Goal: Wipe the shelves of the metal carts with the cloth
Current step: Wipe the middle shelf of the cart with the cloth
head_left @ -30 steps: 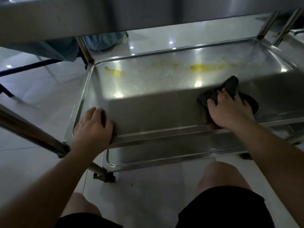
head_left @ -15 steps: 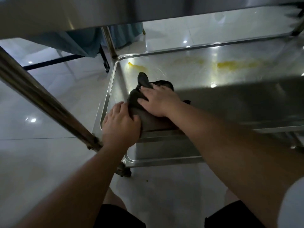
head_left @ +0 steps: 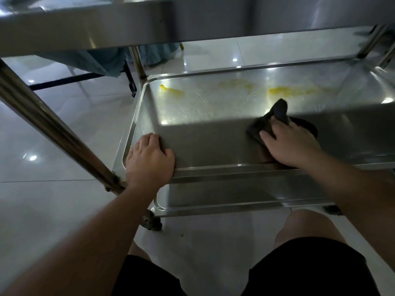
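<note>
A steel cart's middle shelf (head_left: 213,144) fills the centre of the head view, with yellow smears (head_left: 284,90) along its far side and another yellow smear (head_left: 171,90) at the far left corner. My right hand (head_left: 292,144) presses a dark cloth (head_left: 275,116) flat on the shelf, right of centre near the front rim. My left hand (head_left: 149,161) grips the shelf's front left rim, fingers curled over the edge. Part of the cloth is hidden under my right palm.
The cart's top shelf (head_left: 149,24) overhangs close above. A slanted metal bar (head_left: 49,129) runs down at left to the cart's corner. A lower shelf (head_left: 235,197) and a castor (head_left: 151,221) sit below. My knees are on the glossy tiled floor (head_left: 53,210). Blue fabric (head_left: 100,60) hangs behind.
My right hand has slid the cloth from the shelf's near left corner, beside my left hand, back to right of centre. My left hand stays on the rim.
</note>
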Demonstrator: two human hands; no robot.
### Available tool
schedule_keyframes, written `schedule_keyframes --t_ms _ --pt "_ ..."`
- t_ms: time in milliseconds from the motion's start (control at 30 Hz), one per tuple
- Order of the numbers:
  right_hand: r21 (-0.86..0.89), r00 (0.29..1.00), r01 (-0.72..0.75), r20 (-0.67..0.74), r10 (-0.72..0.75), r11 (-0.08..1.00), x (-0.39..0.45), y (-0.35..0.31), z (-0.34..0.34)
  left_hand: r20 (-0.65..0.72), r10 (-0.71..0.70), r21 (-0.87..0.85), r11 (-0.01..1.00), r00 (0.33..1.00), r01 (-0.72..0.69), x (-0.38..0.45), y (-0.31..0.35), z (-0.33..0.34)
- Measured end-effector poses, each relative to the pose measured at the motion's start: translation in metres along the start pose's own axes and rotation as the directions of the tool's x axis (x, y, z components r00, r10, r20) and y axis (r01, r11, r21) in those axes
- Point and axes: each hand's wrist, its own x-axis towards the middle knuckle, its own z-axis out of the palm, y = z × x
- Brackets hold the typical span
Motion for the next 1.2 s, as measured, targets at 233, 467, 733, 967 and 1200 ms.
schedule_keyframes --t_ms 233,467,733,967,1200 --pt "0.016 0.882 0.470 0.038 -0.470 0.883 -0.057 -0.097 0.026 -0.009 -0.001 -0.012 1.000 1.000 0.001 -0.003 0.000 0.000" --pt "-0.008 0.755 0.646 -0.142 -0.640 0.764 -0.073 -0.116 0.046 -0.007 -0.004 -0.033 0.999 1.000 0.004 0.000 -0.002 0.002" --pt "0.135 0.776 0.630 -0.165 -0.609 0.765 -0.075 -0.121 0.046 0.052 -0.012 -0.014 1.000 0.999 0.013 0.000 0.000 -0.006" --pt "0.307 0.826 0.527 0.035 -0.563 0.792 -0.085 -0.139 0.006 0.307 0.041 0.161 0.982 0.951 -0.094 0.004 0.010 -0.042" --pt "0.316 0.663 0.209 0.650 -0.371 0.926 -0.141 -0.160 -0.064 0.590 -0.018 0.267 0.948 0.807 -0.175 -0.086 0.017 -0.151"
